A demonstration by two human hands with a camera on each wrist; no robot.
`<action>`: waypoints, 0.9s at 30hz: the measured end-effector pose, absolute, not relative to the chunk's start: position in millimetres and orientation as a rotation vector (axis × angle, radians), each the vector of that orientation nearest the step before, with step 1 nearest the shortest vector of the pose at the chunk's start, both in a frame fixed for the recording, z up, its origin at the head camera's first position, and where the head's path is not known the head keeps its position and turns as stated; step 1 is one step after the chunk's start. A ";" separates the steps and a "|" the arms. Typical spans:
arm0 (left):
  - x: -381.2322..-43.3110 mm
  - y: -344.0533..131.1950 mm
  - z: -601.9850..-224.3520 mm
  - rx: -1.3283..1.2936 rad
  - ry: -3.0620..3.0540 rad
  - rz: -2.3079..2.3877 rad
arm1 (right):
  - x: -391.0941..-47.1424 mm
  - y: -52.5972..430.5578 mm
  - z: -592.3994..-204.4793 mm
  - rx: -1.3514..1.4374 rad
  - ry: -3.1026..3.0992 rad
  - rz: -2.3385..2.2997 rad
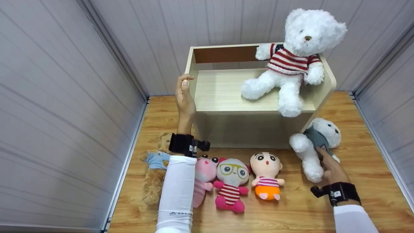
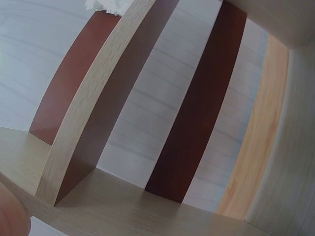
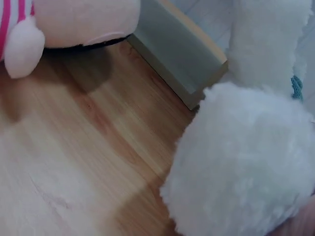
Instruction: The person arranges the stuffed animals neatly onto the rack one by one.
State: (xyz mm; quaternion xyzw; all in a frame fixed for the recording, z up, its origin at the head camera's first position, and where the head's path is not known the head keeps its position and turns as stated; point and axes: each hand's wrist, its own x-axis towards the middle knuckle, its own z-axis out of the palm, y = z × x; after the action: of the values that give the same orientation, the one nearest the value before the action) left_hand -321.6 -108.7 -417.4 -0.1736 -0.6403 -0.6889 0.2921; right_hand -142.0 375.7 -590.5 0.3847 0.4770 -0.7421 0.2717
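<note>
My left hand (image 1: 185, 97) grips the front edge of the left side panel of a pale wooden shelf (image 1: 223, 90). A fingertip (image 2: 11, 214) shows beside that panel in the left wrist view. Over on the right, my right hand (image 1: 334, 168) holds a small white teddy bear (image 1: 318, 144) in a grey-green top by its body, low beside the shelf's right side. The bear's fluffy white leg (image 3: 246, 162) fills much of the right wrist view. A larger white teddy bear (image 1: 288, 71) in a red-and-white striped sweater sits on the upper level, leaning toward the right panel.
On the wooden floor (image 1: 291, 213) in front lie a brown teddy bear (image 1: 153, 181), a pink plush toy (image 1: 205, 170), a grey plush toy with green glasses (image 1: 232, 184) and a doll in orange shorts (image 1: 266, 174). Panelled walls (image 1: 64, 106) enclose the left, back and right.
</note>
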 end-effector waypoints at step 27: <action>-318.9 -109.3 -415.8 -0.450 -1.713 -1.839 | -119.7 365.4 -602.0 0.839 1.330 -2.131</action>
State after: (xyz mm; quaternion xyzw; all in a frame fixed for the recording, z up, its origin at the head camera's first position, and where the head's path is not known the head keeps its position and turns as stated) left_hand -318.9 -109.3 -415.8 -0.1688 -0.6420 -0.6894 0.2899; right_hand -119.7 365.4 -602.0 0.3072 0.4869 -0.7803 0.2443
